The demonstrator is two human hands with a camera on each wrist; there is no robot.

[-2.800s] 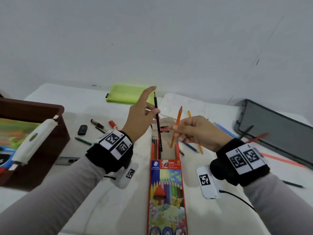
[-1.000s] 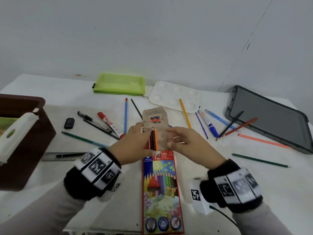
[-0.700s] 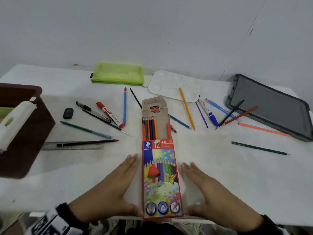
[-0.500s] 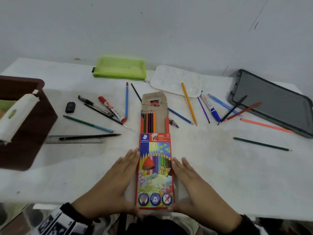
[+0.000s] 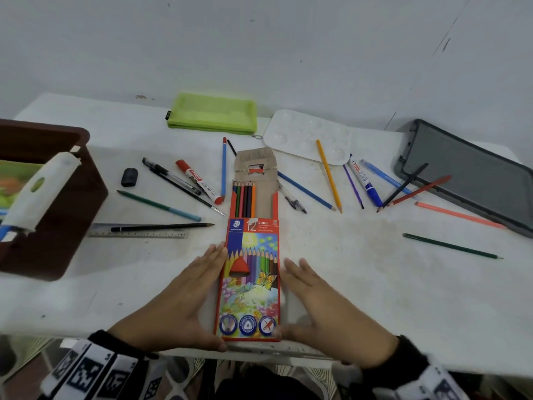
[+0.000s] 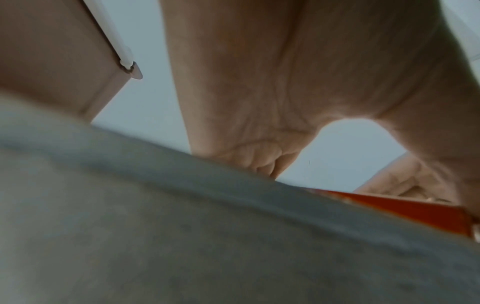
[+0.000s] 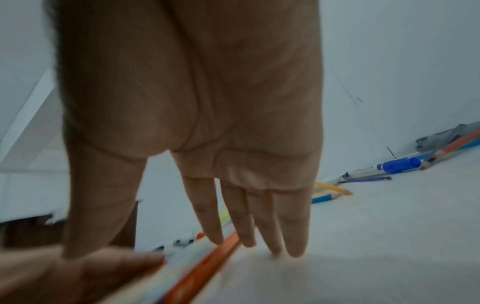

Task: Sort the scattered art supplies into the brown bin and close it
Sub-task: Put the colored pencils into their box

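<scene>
A red coloured-pencil box lies lengthwise at the table's near edge, its flap open and several pencils showing in the top. My left hand lies flat against the box's left side, fingers straight. On the other side my right hand does the same; both thumbs sit by the box's near end. The right wrist view shows straight right fingers beside the box edge. The left wrist view shows the palm and a red box edge. The brown bin stands open at far left.
Loose on the table: ruler, black pencil, eraser, red marker, blue marker, yellow pencil, green pencil. A green pouch and white palette lie at the back, a grey lid at right.
The black and orange pencils once held in my hands now sit in the box. Both hands have drawn back to flank the box's near end, and the box has slid towards me.
</scene>
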